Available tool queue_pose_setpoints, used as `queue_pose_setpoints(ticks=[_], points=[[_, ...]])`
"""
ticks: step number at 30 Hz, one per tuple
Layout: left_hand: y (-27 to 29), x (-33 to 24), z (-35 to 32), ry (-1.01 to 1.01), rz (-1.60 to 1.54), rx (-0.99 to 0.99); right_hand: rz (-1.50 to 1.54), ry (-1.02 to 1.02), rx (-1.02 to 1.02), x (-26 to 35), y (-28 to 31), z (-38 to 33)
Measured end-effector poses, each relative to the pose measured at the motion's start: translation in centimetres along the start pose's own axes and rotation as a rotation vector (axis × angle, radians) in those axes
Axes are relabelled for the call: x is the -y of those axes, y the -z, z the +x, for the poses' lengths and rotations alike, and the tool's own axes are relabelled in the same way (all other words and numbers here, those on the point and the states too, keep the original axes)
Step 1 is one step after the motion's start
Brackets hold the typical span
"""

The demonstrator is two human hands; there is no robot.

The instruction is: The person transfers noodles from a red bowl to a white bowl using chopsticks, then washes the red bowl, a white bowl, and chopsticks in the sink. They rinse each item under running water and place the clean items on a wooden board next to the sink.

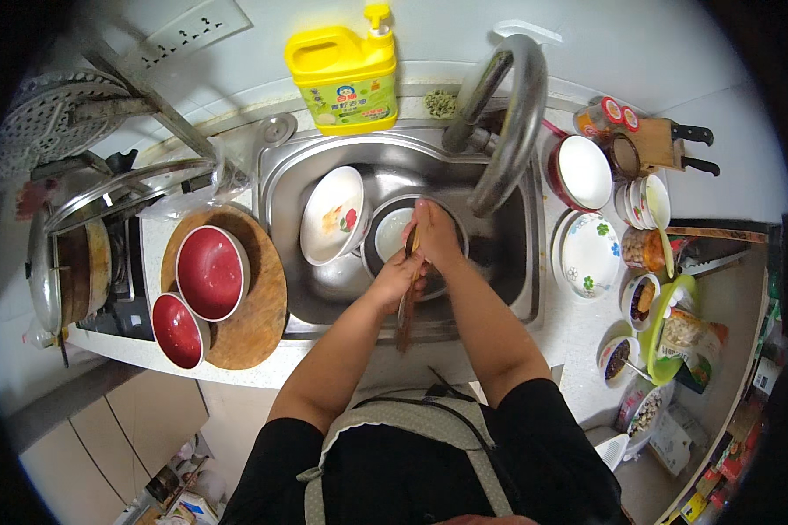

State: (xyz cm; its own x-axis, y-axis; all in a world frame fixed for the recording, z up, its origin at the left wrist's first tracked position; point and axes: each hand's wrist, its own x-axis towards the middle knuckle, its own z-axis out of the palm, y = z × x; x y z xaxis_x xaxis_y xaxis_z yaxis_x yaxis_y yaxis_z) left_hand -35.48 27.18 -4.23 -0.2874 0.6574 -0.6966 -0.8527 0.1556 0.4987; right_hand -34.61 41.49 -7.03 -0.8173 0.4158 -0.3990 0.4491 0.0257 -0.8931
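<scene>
Over the steel sink (517, 289), I have both hands closed on a bundle of dark chopsticks (407, 302): my right hand (436, 234) wraps the upper part, my left hand (400, 278) grips lower down, and the tips point toward the sink's near edge. Right under them a dark pan (381, 219) holds a small white bowl (392, 232), beside a tilted white bowl with a flower print (333, 214). Two red bowls (210, 273) rest on the round wooden board (258, 319) at my left, and a yellow detergent jug (346, 79) stands behind the sink near the curved tap (517, 122).
</scene>
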Motion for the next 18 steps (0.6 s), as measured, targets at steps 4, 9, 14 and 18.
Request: queue_pose_setpoints(ticks=[4, 9, 14, 18], points=[[-0.1, -1.0, 0.3, -0.138, -0.060, 0.015, -0.556, 0.099, -0.062, 7.1, 5.3, -2.0], [-3.4, -4.3, -1.3, -0.213, -0.260, 0.088, -0.594, 0.408, -0.578, 10.3, 11.4, -2.3], [-5.8, -5.6, -1.4, -0.269, -0.408, 0.153, -0.645, 0.645, -0.581, 11.8, 14.6, 1.1], [-6.6, -5.8, -1.9, -0.325, -0.444, 0.207, -0.564, 0.704, -0.509, 10.4, 16.0, 2.8]])
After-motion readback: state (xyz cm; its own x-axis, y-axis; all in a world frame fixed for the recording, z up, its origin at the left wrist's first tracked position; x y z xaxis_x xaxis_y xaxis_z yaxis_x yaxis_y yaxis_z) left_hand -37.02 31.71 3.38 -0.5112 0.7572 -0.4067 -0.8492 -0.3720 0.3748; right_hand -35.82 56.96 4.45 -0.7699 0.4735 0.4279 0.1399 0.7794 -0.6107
